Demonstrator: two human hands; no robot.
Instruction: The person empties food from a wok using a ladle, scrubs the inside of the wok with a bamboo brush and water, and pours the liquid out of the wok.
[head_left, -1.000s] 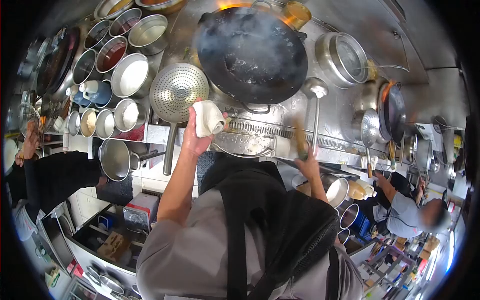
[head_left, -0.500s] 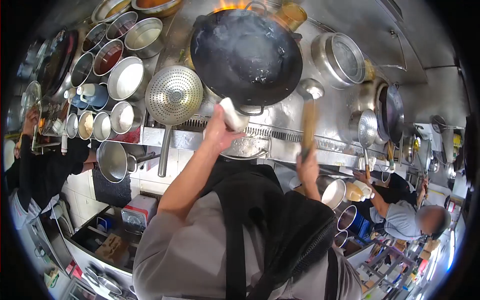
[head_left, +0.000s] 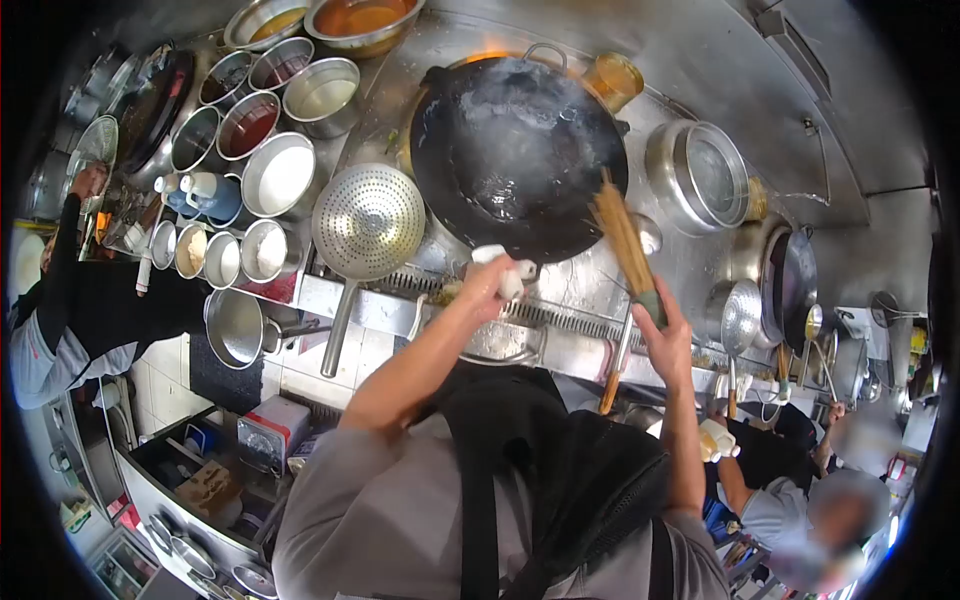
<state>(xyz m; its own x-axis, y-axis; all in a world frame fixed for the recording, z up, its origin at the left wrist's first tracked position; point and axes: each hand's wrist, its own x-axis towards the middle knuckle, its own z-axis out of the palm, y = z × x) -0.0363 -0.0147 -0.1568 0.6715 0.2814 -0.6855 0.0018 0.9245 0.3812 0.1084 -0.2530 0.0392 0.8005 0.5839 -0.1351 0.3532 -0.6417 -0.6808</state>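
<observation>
A white cloth [head_left: 490,254] is bunched in my left hand [head_left: 477,292], whose fingers are closed round it at the wok's near handle. The black wok [head_left: 510,150] sits over a lit burner, with steam and a little water in it. My right hand [head_left: 668,338] grips a bamboo wok brush [head_left: 626,240] by its dark bound end. The bristle tips reach the wok's right rim. Beside the brush lies a ladle [head_left: 649,236], its bowl partly hidden behind the bristles.
A large perforated strainer [head_left: 368,220] lies left of the wok, near several seasoning pots [head_left: 278,175]. Steel basins [head_left: 715,175] stand on the right. Flame [head_left: 492,48] shows behind the wok. Co-workers are at the left [head_left: 70,290] and right [head_left: 775,510].
My right hand has brought the brush up and left so its tips meet the wok's rim. My left hand still holds the cloth, now bunched nearer the handle. The whole view has shifted.
</observation>
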